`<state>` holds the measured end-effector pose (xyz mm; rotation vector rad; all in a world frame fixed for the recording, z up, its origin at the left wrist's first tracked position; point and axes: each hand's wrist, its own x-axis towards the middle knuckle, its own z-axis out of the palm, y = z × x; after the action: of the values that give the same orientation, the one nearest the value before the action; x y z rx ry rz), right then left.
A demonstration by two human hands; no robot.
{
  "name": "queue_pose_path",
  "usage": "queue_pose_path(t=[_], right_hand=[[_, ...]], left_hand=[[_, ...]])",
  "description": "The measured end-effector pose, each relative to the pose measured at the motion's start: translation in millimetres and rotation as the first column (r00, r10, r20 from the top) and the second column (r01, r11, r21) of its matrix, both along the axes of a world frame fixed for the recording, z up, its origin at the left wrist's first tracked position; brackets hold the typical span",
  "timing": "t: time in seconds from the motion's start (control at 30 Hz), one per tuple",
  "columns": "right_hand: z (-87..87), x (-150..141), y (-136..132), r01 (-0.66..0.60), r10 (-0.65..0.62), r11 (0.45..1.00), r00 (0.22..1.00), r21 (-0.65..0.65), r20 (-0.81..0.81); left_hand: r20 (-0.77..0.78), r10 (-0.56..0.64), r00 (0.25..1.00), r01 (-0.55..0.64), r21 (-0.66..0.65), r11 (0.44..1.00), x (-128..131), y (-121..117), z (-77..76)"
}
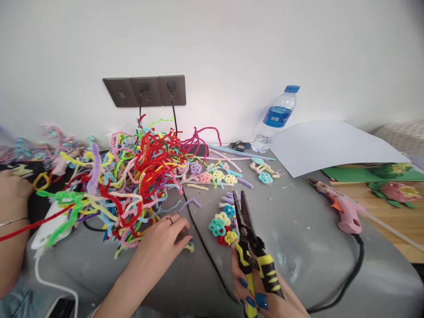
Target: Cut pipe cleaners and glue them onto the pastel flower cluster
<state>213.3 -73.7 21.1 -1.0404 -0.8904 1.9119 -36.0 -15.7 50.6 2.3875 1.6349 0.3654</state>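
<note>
My right hand, with blue nails, grips the yellow-and-black handles of a pair of pliers. The jaws point away from me and stand slightly apart. Just left of the pliers is a bunch of pipe-cleaner flowers in turquoise, cream, blue, red and yellow; whether my fingers also hold it is hidden. My left hand, a ring on one finger, rests at the near edge of a tangled heap of pipe cleaners. Its fingers are loosely bent and apart, with no held piece visible. A short pale yellow piece lies by its thumb.
Small pipe-cleaner flowers lie behind the bunch. At the right sit a pink glue gun with a black cord, white paper and a water bottle. Another person's arm is at left. A black cable crosses the table.
</note>
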Motion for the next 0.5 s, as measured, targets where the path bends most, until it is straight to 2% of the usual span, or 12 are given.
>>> queue_pose_path(t=[0.1, 0.17, 0.3, 0.4, 0.5], right_hand=[[0.1, 9.6, 1.0, 0.010, -0.010, 1.000, 1.000, -0.010, -0.012], [-2.0, 11.3, 2.1, 0.031, -0.032, 0.999, 0.999, -0.020, -0.034], [-5.0, 8.5, 5.3, 0.099, -0.104, 0.993, 0.992, -0.058, -0.074], [-3.6, 6.9, 7.4, 0.111, -0.116, 0.991, 0.991, -0.079, -0.064], [-1.7, 7.6, 7.8, 0.087, -0.088, 0.995, 0.996, -0.043, -0.025]], left_hand=[[0.121, -0.006, 0.993, -0.026, 0.258, 0.966, -1.4, -11.5, 3.1], [0.127, -0.030, 0.991, -0.013, 0.320, 0.947, -6.8, -20.0, 2.0], [0.049, -0.058, 0.997, 0.044, 0.251, 0.967, -14.0, -26.9, -8.6], [0.081, -0.006, 0.997, -0.009, 0.188, 0.982, -10.7, -21.5, -15.7], [0.117, 0.053, 0.992, -0.066, 0.111, 0.992, -1.5, -11.6, -19.2]])
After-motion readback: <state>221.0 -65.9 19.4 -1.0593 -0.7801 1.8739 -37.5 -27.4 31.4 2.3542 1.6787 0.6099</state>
